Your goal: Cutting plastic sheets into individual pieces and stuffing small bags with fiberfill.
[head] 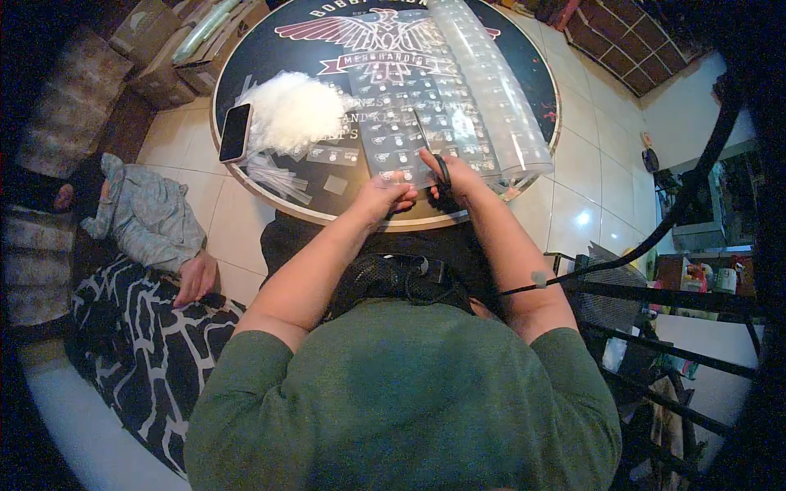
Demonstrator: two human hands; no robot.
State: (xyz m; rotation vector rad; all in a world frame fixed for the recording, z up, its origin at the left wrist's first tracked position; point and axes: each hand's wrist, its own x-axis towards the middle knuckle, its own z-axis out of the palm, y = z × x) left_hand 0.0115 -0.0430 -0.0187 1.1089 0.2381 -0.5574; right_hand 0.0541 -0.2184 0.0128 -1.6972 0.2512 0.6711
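Note:
A clear plastic sheet (393, 123) printed with rows of small white marks lies across the round table (295, 184). Its near edge is pinched between the thumb and fingers of my left hand (385, 197). My right hand (453, 178) grips black-handled scissors (443, 175), whose blades point away from me over the sheet. To the right, the same kind of printed film curls into a large roll (491, 92). A heap of cut clear plastic pieces (295, 110) sits left of the sheet, and narrow plastic strips (279, 181) lie below it.
A phone (236, 133) rests at the table's left rim. Cardboard boxes (166, 67) stand on the floor beyond. Another person in a grey patterned top (147, 208) is at my left, one hand (198, 277) on their lap. A black metal rack (663, 344) stands at my right.

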